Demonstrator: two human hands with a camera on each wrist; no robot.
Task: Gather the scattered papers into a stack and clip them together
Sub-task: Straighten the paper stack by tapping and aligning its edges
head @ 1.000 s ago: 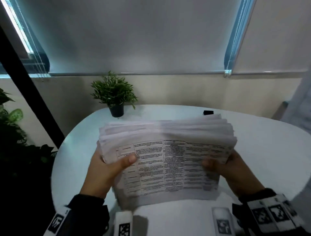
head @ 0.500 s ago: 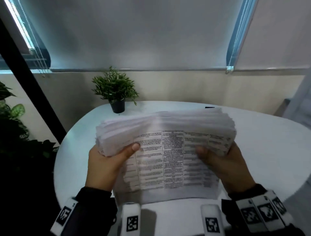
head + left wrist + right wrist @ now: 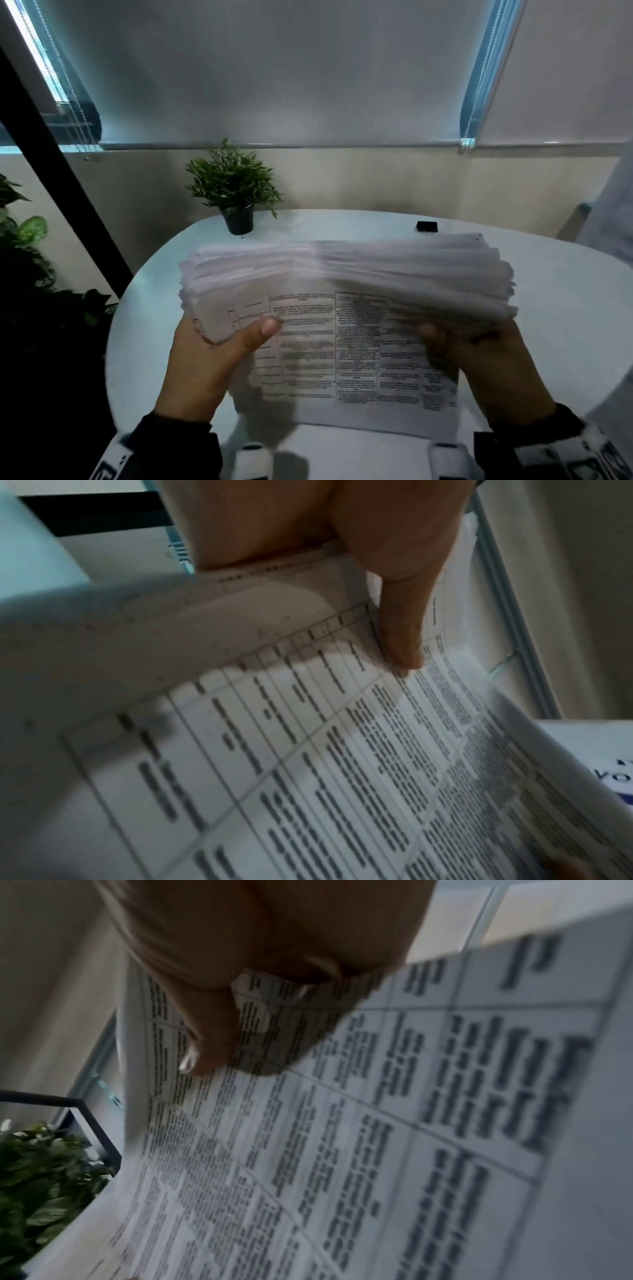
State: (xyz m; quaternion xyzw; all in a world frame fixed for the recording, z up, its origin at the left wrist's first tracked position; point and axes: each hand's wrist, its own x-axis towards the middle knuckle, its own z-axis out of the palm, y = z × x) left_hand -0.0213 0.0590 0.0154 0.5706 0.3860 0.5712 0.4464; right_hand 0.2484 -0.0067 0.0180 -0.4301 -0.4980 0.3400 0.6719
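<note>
A thick stack of printed papers [image 3: 342, 308] stands on its lower edge on the white table [image 3: 565, 325], its top edge fanned and uneven. My left hand [image 3: 212, 356] grips the stack's left side, thumb on the front sheet. My right hand [image 3: 479, 363] grips the right side the same way. The left wrist view shows the thumb [image 3: 400, 631] pressed on the table-printed front sheet [image 3: 308, 750]; in the right wrist view the thumb [image 3: 205, 1031] lies on the same sheet [image 3: 377, 1123]. A small black binder clip [image 3: 426, 226] lies on the table beyond the stack.
A small potted plant [image 3: 236, 192] stands at the table's far left edge. Larger leafy plants [image 3: 24, 246] and a black post [image 3: 61, 192] are left of the table. A wall with lowered blinds [image 3: 274, 75] runs behind.
The stack has moved slightly lower and its upper edge is more blurred and fanned. Both hands keep their grip on its sides.
</note>
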